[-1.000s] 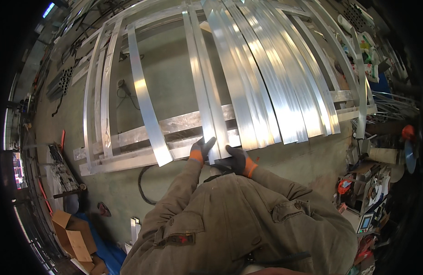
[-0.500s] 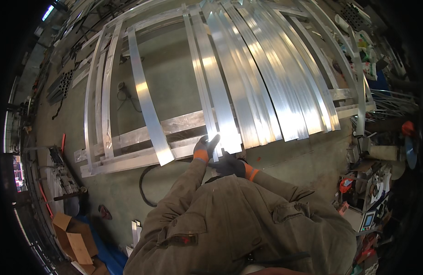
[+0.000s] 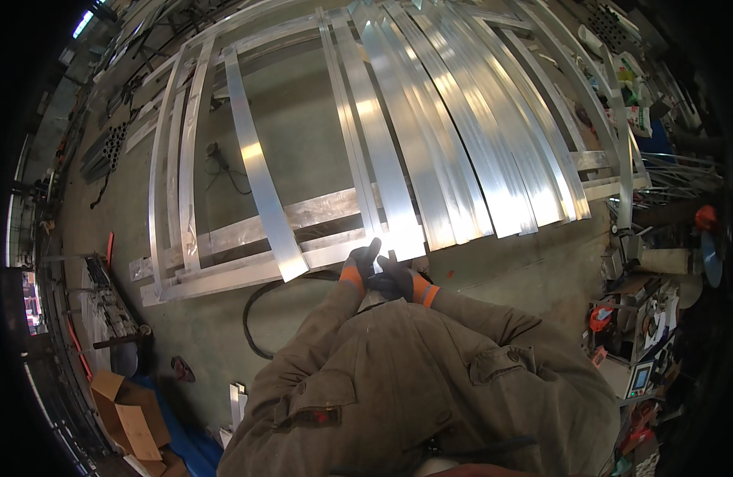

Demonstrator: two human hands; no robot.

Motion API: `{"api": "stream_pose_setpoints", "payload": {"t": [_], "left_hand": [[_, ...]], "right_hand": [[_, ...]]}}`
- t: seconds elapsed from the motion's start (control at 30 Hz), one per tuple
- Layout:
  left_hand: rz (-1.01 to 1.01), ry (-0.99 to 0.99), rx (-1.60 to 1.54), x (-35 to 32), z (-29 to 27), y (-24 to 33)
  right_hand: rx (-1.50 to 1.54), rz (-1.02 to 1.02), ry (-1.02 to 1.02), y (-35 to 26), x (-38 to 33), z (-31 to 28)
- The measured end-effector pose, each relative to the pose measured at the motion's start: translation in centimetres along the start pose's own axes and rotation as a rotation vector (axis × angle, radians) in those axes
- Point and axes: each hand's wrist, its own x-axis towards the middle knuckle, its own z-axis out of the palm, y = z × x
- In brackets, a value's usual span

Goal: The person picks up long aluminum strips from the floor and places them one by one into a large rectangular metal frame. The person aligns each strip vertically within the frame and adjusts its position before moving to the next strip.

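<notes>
Narrow metal strip runs from the far edge of the metal frame to just past its near edge, where our two dark gloves meet its end. Closest to us is our brown work jacket. Out from the frame's near left corner, we have an open cardboard box beside a blue sheet; out from the near right corner is a small control panel with a screen. Before the near edge, a black hose curves on the floor.

Our left hand has its fingers bent at the narrow strip's end, thumb pointing up; our right hand is just beside it, before the end of a wide metal strip. Most fingertips are hidden, so we cannot tell whether either hand is clenched on the metal. Right of the wide strip, overlapping flat strips cover much of the frame toward its right edge. To the left, a lone flat strip lies aslant over the near edge. Well out from the frame's left edge is a bundle of dark tubes.
</notes>
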Motion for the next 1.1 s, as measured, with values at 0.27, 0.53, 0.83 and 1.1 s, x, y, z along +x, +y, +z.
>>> {"api": "stream_pose_setpoints", "payload": {"t": [0.27, 0.53, 0.83, 1.1], "left_hand": [[-0.019, -0.144, -0.419, -4.6, -1.2, 2.3], [0.428, 0.719, 0.683, -5.6, -2.1, 3.4], [0.333, 0.26, 0.068, 2.9, -0.2, 11.2], [0.408, 0.321, 0.771, 3.9, -4.5, 8.5]], "right_hand": [[-0.063, -0.085, 0.226, -0.9, -3.4, 7.5], [-0.285, -0.074, 0.275, -2.1, -2.5, 7.3], [-0.809, 0.247, 0.108, -5.9, 0.1, 7.5], [-0.794, 0.384, 0.215, -10.8, 3.7, 5.5]]}}
